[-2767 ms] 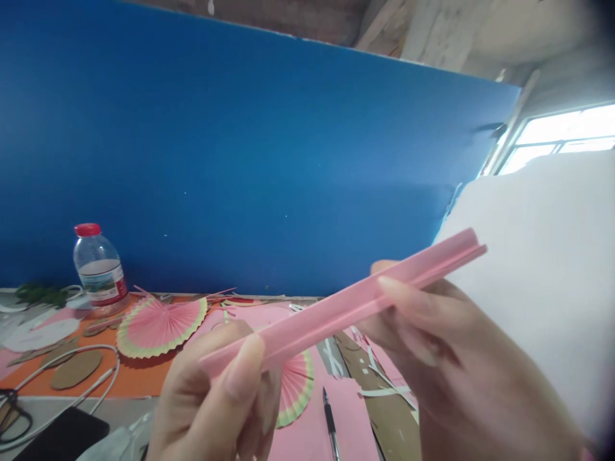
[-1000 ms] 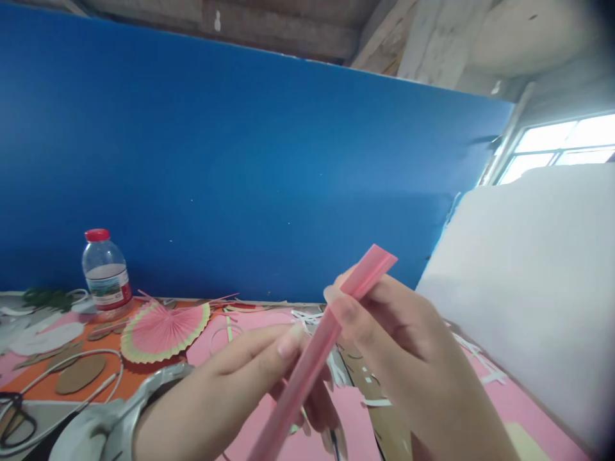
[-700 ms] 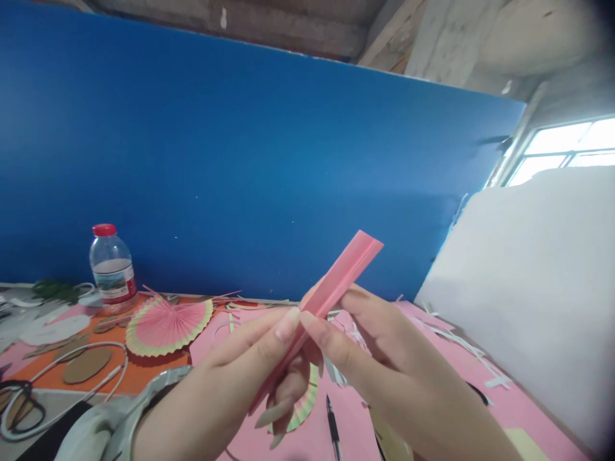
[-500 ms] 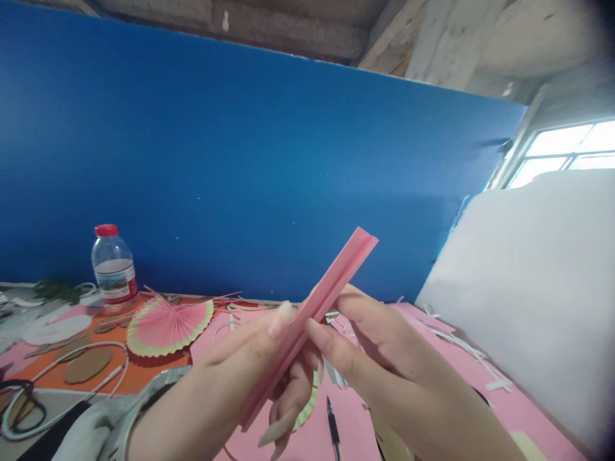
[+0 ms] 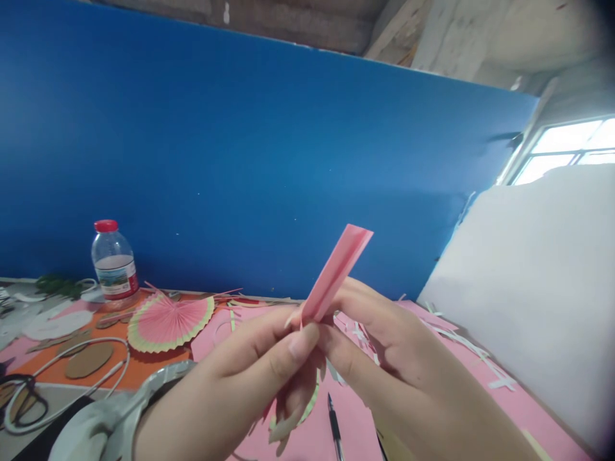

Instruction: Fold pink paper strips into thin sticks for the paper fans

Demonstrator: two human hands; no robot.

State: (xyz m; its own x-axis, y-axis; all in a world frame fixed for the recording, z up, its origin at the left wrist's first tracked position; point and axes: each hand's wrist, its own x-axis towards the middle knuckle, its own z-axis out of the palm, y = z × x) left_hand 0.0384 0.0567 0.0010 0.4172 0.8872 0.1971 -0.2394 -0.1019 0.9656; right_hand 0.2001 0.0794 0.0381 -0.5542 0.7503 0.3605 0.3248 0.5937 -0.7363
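A narrow strip of pleated pink paper [image 5: 336,272] stands tilted up to the right in front of the blue wall. My left hand [image 5: 254,378] pinches its lower part between thumb and fingers. My right hand [image 5: 384,349] closes on the same strip from the right, its fingertips meeting the left thumb. The strip's lower end is hidden behind my fingers. A grey sleeve cuff [image 5: 106,429] shows on my left wrist.
On the table lie a pink and yellow paper fan [image 5: 170,320], a smaller fan [image 5: 307,403] under my hands, a black pen [image 5: 335,429], pink sheets [image 5: 355,435], cardboard ovals [image 5: 89,358], a white cable [image 5: 72,384], scissors [image 5: 19,397] and a red-capped bottle [image 5: 114,266]. A white board [image 5: 542,288] leans at right.
The strip swung from nearly level to steeply upright. My hands slid together along it, and less of its length now shows above my fingers.
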